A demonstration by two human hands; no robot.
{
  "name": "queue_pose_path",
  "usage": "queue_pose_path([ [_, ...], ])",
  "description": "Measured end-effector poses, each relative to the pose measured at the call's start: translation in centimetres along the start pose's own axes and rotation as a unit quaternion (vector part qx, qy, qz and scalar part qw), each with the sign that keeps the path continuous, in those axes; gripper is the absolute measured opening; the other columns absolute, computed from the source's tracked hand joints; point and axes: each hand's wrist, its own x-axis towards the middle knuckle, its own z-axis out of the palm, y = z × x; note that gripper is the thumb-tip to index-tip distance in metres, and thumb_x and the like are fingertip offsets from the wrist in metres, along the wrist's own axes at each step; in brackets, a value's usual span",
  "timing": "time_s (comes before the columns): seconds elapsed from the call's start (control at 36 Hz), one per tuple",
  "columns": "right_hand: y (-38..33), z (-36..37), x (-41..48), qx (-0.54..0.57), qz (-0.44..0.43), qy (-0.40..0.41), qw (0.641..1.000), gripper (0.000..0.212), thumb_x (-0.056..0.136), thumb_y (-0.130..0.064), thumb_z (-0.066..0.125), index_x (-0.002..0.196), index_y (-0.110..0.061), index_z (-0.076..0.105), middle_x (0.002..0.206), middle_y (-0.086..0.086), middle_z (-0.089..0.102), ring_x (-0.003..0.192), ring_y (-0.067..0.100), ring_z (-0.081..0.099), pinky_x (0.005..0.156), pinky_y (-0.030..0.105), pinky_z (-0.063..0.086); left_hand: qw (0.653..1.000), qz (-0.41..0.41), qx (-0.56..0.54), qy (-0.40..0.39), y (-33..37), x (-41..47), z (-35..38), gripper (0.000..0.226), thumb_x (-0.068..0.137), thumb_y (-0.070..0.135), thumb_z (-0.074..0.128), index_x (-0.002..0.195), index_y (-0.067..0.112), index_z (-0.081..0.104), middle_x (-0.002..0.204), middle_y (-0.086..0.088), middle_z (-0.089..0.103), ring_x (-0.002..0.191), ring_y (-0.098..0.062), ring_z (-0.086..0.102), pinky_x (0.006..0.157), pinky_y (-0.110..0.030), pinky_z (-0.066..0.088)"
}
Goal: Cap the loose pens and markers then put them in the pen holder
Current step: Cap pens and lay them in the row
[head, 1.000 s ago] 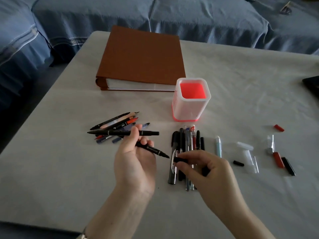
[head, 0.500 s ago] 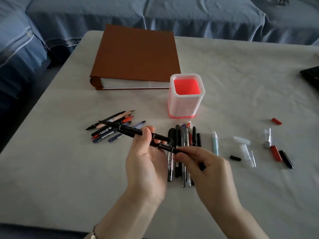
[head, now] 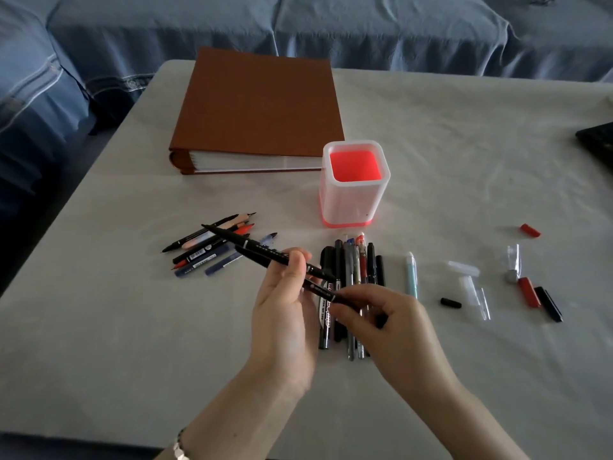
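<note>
My left hand (head: 285, 313) grips two black pens above the table: a long one (head: 255, 247) pointing up-left and a second black pen (head: 315, 288) lower down. My right hand (head: 384, 327) pinches a black cap on the right end of that second pen. The white pen holder (head: 354, 200) with a red inside stands empty behind them. A row of capped pens (head: 351, 260) lies under my hands. A pile of uncapped pens (head: 205, 252) lies to the left. Loose caps lie to the right: a black one (head: 450, 303), clear ones (head: 464, 268), and red and black ones (head: 530, 292).
A brown binder (head: 258, 104) lies behind the holder on the white table (head: 99, 327). A light blue pen (head: 411, 273) lies alone right of the row. A small red cap (head: 530, 230) sits far right. A dark object (head: 597, 141) is at the right edge. Blue-covered sofa behind.
My hands came together: the right hand brought the black cap from above the pen row onto the tip of the lower pen. The left hand shifted right, its pens now tilted.
</note>
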Motion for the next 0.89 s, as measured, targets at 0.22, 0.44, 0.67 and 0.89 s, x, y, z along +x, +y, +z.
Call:
queue_pose_path([
  [0.22,1.2,-1.5,0.1,-0.077,-0.042,0.038,0.995,0.030,0.077,-0.029,0.068,0.089,-0.054,0.057,0.070,-0.022,0.065,0.059,0.000,0.057,0.053,0.016,0.042,0.998,-0.021,0.053,0.004,-1.4,-0.3,0.6,0.015,0.081,0.018,0.052,0.068,0.017,0.059,0.062,0.007,0.059,0.059,-0.003,0.057,0.068,-0.023,0.042],
  [0.44,5.6,-6.7,0.4,-0.269,0.025,0.154,0.950,0.014,0.078,-0.030,0.068,0.090,-0.026,0.073,0.085,-0.008,0.072,0.078,0.016,0.064,0.058,0.024,0.040,0.997,-0.025,0.058,0.047,-1.3,1.1,0.7,0.021,0.091,0.007,0.047,0.075,0.015,0.059,0.078,0.004,0.059,0.078,-0.009,0.054,0.068,-0.023,0.041],
  [0.67,8.1,-9.5,3.0,-0.342,0.061,0.133,0.928,0.019,0.083,-0.029,0.063,0.100,-0.025,0.070,0.107,-0.010,0.066,0.093,0.017,0.061,0.063,0.026,0.033,0.997,-0.031,0.057,0.036,-1.3,1.1,0.2,0.019,0.090,0.007,0.047,0.078,0.009,0.062,0.072,-0.001,0.060,0.075,-0.011,0.055,0.061,-0.017,0.053],
  [0.89,8.7,-9.5,1.2,-0.362,0.062,0.103,0.924,0.017,0.082,-0.033,0.063,0.097,-0.028,0.070,0.103,-0.013,0.060,0.079,0.017,0.060,0.057,0.026,0.037,0.996,-0.028,0.057,0.061,-1.0,1.1,0.1,0.019,0.090,0.007,0.049,0.076,0.007,0.063,0.073,-0.003,0.062,0.072,-0.012,0.057,0.056,-0.016,0.054],
])
